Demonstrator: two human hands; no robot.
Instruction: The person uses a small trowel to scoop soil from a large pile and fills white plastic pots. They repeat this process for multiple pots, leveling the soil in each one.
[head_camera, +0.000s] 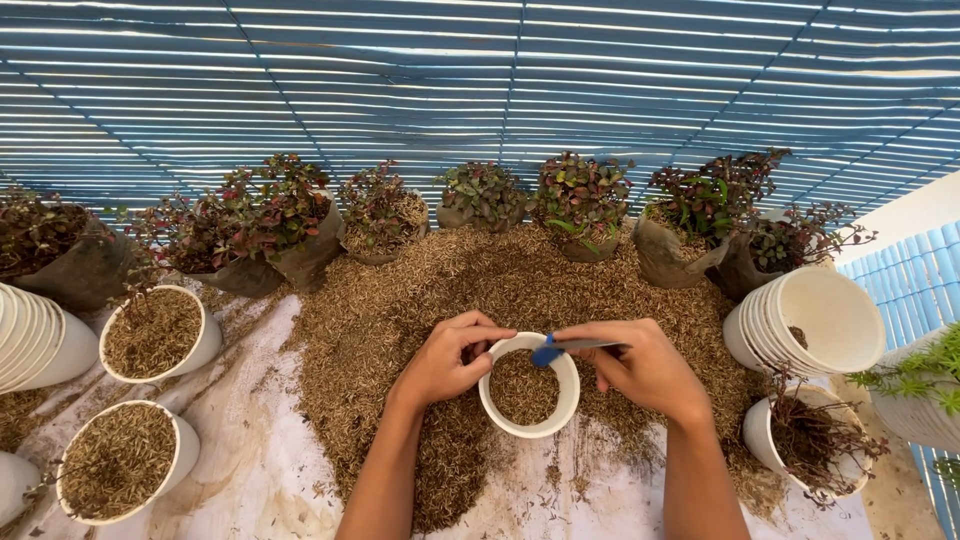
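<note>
Left hand (445, 362) gripping white pot (530, 392), right hand (640, 365) pinching blue-handled tool (565, 349) over it

I get one head-worn view only, looking steeply down and forward over my forearms, close on the husk pile (420, 300), far edge reaching the potted plants (585, 195).
</note>
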